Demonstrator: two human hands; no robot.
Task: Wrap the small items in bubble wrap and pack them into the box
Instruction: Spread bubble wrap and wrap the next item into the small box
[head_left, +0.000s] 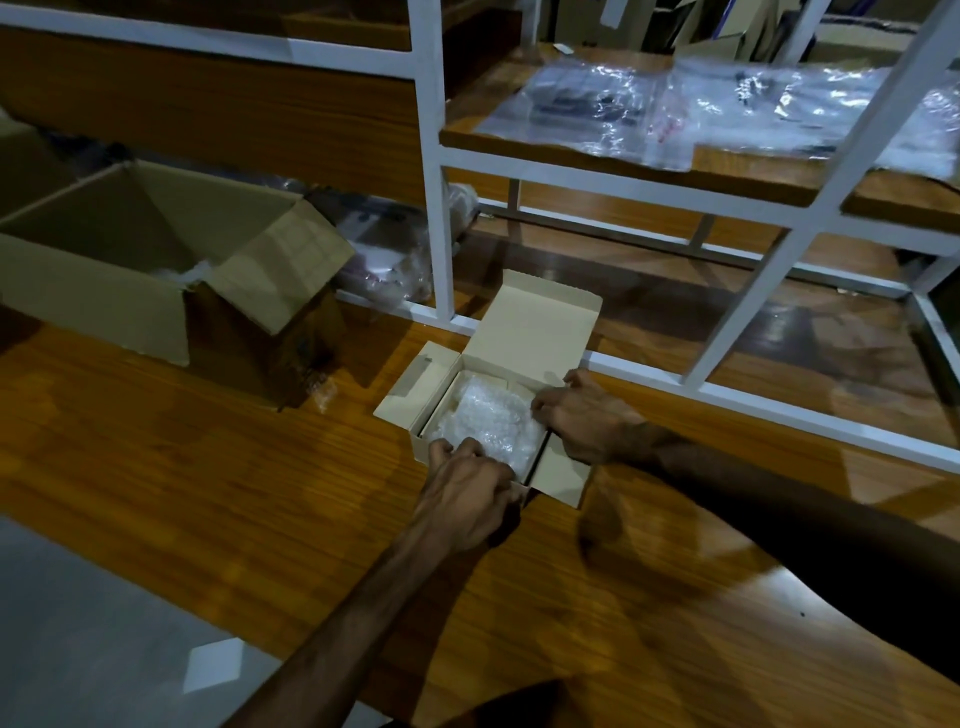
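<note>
**Packing a wrapped bundle into the box**

Spreading across the lower frame, a glossy wood-grain table (208, 467) holds a big brown carton (130, 270) at upper left. At centre sits a pale cardboard box (535, 332), lid up, with crinkly bubble wrap (488, 421) inside. The left hand (467, 493) grips the near wall; the right hand (582, 415) pinches the right flap.

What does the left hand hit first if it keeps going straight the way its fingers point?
Probably the bubble wrap in the small box: the left hand points up and away over the near rim, fingertips already at the wrap's edge. Depth is unclear.
</note>
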